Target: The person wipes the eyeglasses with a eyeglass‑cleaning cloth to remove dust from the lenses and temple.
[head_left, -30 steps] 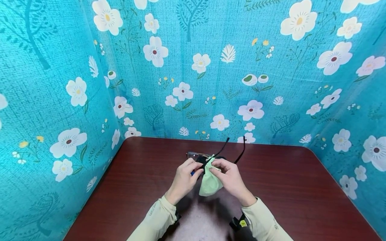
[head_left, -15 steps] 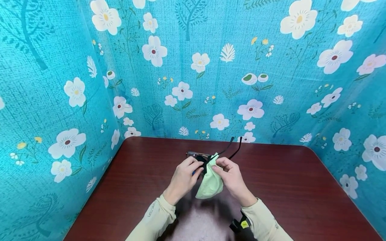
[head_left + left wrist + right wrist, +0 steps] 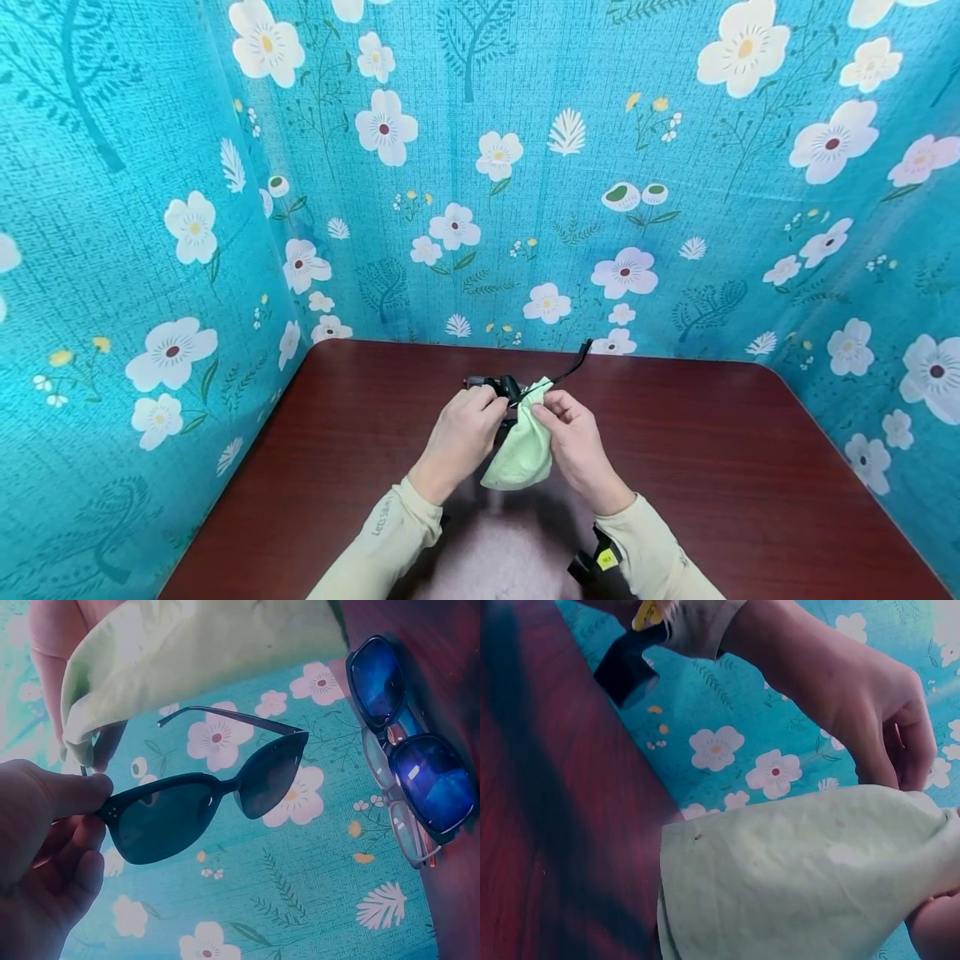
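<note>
Dark-lensed black sunglasses (image 3: pixel 165 821) are pinched at one front corner, by the hinge, between the thumb and fingers of my left hand (image 3: pixel 463 433). They are raised above the table, and one temple arm (image 3: pixel 240 716) sticks out free. My right hand (image 3: pixel 579 446) pinches a light green cloth (image 3: pixel 521 457), apparently folded around the other temple arm near the hinge. The cloth's loose part hangs down between both hands and fills much of the right wrist view. The right fingertips are partly hidden by the cloth there.
Behind the hands on the dark red table (image 3: pixel 360 433) lie blue mirrored sunglasses (image 3: pixel 431 780) and clear-lensed eyeglasses (image 3: pixel 409 832), close together. A blue flowered curtain (image 3: pixel 450 167) stands along the table's back and sides.
My left hand has turned over and rotated the sunglasses, so their two spread temple arms now show as one line in the head view. The right hand keeps its pinch on the cloth.
</note>
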`<state>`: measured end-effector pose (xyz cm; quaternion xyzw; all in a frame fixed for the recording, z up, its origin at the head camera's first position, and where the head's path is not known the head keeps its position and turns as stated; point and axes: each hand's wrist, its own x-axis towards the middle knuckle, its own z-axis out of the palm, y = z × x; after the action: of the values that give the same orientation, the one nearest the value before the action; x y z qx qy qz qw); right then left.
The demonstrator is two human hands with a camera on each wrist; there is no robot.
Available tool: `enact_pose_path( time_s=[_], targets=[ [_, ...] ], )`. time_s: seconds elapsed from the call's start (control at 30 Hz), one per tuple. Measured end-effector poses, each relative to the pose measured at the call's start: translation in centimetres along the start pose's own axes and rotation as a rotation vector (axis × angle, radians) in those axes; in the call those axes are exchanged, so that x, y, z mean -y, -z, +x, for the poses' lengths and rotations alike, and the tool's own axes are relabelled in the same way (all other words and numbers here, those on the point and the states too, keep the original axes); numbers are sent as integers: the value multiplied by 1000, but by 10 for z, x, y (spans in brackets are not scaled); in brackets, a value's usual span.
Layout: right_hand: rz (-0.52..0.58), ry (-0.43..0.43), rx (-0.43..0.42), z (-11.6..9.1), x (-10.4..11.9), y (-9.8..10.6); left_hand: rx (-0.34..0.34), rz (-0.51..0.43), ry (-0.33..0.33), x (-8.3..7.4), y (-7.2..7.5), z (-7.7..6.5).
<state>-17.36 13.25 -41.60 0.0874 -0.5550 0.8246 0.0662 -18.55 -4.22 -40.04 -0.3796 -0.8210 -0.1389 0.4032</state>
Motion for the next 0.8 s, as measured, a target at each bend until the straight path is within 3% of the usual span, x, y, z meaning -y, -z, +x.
enact_pose_path(
  time_s=[0.27,0.53,0.8],
  targets=[
    [13,-5,-131,0,4,-5,-3,14,-30,-4,0,3],
    [-25,20,-155,1,4,-5,-18,-4,-28,-5,-1,2],
    [18,25,-186,2,7,-1,-17,-4,-32,-3,-2,-3]
  ],
)
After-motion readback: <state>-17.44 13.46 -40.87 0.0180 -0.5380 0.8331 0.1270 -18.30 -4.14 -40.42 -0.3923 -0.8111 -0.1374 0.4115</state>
